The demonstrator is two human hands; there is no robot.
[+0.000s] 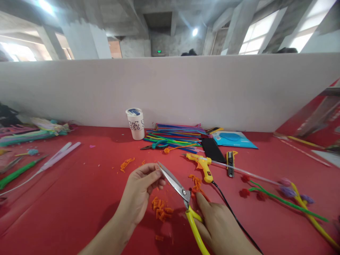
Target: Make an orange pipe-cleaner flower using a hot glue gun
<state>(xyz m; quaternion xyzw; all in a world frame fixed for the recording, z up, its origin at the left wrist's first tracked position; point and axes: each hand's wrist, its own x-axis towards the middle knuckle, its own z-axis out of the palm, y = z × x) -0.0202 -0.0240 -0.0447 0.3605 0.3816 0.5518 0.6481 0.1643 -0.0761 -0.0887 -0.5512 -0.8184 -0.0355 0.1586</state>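
My right hand is closed round the yellow handles of a pair of scissors, whose blades point up and left. At the blade tips, my left hand pinches thumb and forefinger together; whatever is between them is too small and hidden to make out. Below and between the hands lies a pile of short orange fuzzy pieces. More orange pieces lie beside the blades, near my right hand. Another orange cluster is beyond my left hand.
A yellow glue gun with a black cord lies right of the scissors. Behind are colourful pipe cleaners, pliers, a paper cup, a black flat rectangle, a utility knife and a blue packet. Fuzzy flowers lie right.
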